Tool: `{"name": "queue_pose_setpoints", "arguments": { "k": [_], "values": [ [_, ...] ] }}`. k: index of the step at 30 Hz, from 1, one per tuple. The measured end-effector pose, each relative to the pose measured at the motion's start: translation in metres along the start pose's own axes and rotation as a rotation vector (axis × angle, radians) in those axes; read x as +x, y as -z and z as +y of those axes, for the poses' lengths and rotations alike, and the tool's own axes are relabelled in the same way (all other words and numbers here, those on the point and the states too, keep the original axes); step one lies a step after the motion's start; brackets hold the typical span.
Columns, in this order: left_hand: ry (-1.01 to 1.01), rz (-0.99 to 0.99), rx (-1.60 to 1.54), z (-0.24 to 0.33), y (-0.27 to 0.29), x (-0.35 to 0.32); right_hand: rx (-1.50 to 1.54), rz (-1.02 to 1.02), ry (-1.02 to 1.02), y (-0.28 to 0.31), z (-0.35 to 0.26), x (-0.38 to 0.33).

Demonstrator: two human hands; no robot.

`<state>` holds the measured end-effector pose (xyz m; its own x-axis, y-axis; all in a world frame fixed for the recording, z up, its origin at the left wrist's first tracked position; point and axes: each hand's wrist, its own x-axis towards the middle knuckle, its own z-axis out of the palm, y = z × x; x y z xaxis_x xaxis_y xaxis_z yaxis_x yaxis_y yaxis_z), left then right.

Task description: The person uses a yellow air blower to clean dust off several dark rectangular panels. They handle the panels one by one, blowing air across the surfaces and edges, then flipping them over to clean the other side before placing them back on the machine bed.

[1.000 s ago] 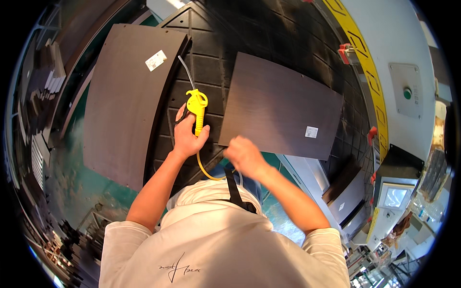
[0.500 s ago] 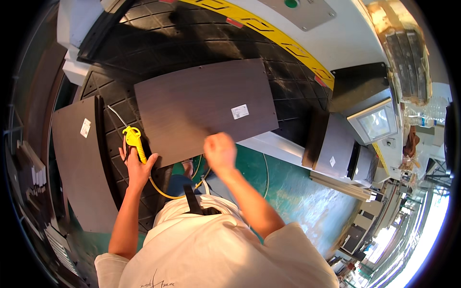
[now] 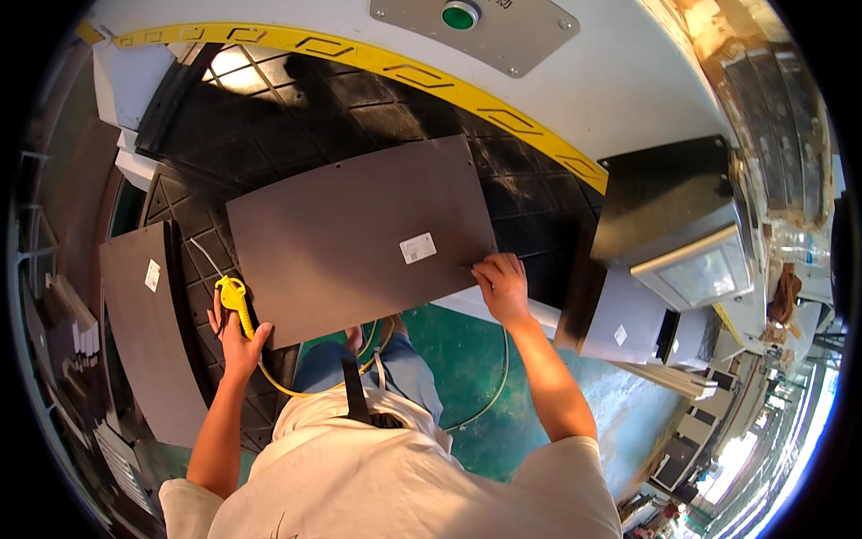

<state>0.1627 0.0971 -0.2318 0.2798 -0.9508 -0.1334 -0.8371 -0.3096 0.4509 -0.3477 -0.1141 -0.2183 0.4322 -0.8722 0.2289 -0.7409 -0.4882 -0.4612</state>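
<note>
My left hand grips a yellow air blow gun with a thin metal nozzle and a yellow hose trailing toward my waist. It is held over the black gridded work surface, at the left edge of a large dark brown board. That board lies flat and carries a small white label. My right hand rests on the board's near right corner, fingers on its edge.
A second dark brown board with a white label lies at the left. A yellow curved stripe and a green button sit on the white machine housing beyond. A monitor stands at the right, above green floor.
My view has swung toward the right-hand board, which now lies in front of me. My right hand has reached out to its near corner. The left hand still holds the blow gun.
</note>
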Motion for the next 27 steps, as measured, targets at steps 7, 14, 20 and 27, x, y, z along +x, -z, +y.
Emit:
{"name": "queue_pose_setpoints", "arguments": {
  "k": [7,14,20,27],
  "values": [
    [0.097,-0.056,-0.099,-0.009,-0.001,0.001,-0.128,0.054,0.119,-0.059,0.087,0.213],
    [0.043,0.041,-0.053,0.017,0.014,0.008,-0.094,0.166,0.043,-0.045,0.05,0.236],
    [0.05,-0.003,-0.146,0.013,0.017,0.002,0.249,0.292,0.167,0.094,-0.142,0.147],
    [0.348,-0.034,-0.604,0.032,0.048,0.017,-0.271,0.789,0.26,0.269,-0.196,0.211]
  ]
}}
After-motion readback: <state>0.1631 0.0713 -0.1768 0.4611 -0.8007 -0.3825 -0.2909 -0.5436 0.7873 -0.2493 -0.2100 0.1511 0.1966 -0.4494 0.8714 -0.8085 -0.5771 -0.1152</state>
